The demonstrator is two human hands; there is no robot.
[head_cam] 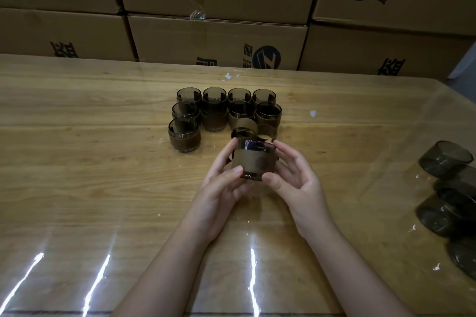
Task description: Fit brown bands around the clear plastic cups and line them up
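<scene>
Closed boxes [216, 41] wall the table [77, 162] at twelve. Banded cups [213, 110], all empty, stand in rows just past centre; bare cups [448, 188] lie at three. At centre, left hand [221, 185] and right hand [296, 177] hold one cup [257, 146], fingers curled round its band [251, 162]. Light, slick plastic, likely; grip the papery band.

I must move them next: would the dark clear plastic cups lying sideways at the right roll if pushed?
Probably: the dark clear plastic cups lie on round walls, so a push may roll them. The glossy wooden table looks slick, so they might slide.
</scene>
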